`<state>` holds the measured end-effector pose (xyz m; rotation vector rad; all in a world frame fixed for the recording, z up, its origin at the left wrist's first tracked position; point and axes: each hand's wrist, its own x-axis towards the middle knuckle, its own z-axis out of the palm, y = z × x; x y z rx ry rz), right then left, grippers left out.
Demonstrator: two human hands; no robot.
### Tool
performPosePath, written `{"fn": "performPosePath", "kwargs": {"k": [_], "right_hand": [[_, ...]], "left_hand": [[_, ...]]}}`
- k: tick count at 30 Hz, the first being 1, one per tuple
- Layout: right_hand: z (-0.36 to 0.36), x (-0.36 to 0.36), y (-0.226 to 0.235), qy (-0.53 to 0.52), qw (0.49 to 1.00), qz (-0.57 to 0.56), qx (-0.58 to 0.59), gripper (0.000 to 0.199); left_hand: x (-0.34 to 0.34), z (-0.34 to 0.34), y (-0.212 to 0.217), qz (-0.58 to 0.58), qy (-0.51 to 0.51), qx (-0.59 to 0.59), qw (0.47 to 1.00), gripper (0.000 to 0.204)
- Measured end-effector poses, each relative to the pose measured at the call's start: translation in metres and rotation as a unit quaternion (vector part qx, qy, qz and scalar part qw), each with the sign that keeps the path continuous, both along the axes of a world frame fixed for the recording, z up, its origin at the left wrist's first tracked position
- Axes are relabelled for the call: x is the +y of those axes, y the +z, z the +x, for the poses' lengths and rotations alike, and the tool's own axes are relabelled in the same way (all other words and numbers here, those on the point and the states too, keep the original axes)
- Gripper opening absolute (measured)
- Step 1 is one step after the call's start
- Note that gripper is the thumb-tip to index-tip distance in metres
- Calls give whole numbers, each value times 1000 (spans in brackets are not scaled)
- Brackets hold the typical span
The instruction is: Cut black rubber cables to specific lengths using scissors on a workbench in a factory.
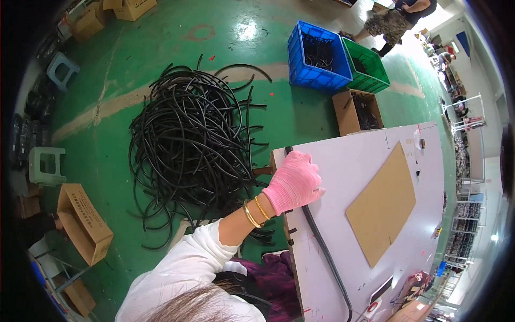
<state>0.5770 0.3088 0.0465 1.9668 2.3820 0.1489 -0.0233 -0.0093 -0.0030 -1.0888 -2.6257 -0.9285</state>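
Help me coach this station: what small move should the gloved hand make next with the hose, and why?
Probably slide the left hand down along the black hose, pressing it flat. The hand rests only on the hose's upper end at the white table edge, while the rest curves loosely toward the near end.

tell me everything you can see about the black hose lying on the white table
The long thin black rubber-looking hose lies flat along the left edge of the white table, running from its far corner to the near end, gently curved. The hand in a pink glove presses on its far part. Its ends are hidden.
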Motion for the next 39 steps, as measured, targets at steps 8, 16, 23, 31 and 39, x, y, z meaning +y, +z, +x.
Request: {"fn": "performPosePath", "kwargs": {"k": [8, 16, 23, 31, 39], "right_hand": [[-12, -6, 13, -46, 998, -33, 1, 55], [-63, -35, 34, -85, 991, -75, 66, 51], [-79, -47, 40, -114, 986, -77, 92, 51], [-49, -27, 31, -112, 990, -68, 60, 51], [-34, -16, 23, -81, 994, -52, 57, 51]], "left_hand": [[-4, -2, 5, -16, -36, -12, 999, 31], [-7, -1, -3, 30, -25, 1, 999, 28], [-9, -1, -1, 46, -32, 0, 998, 27], [-4, 2, -4, 73, -10, 23, 997, 26], [-3, 1, -2, 49, -5, 14, 999, 26]]}}
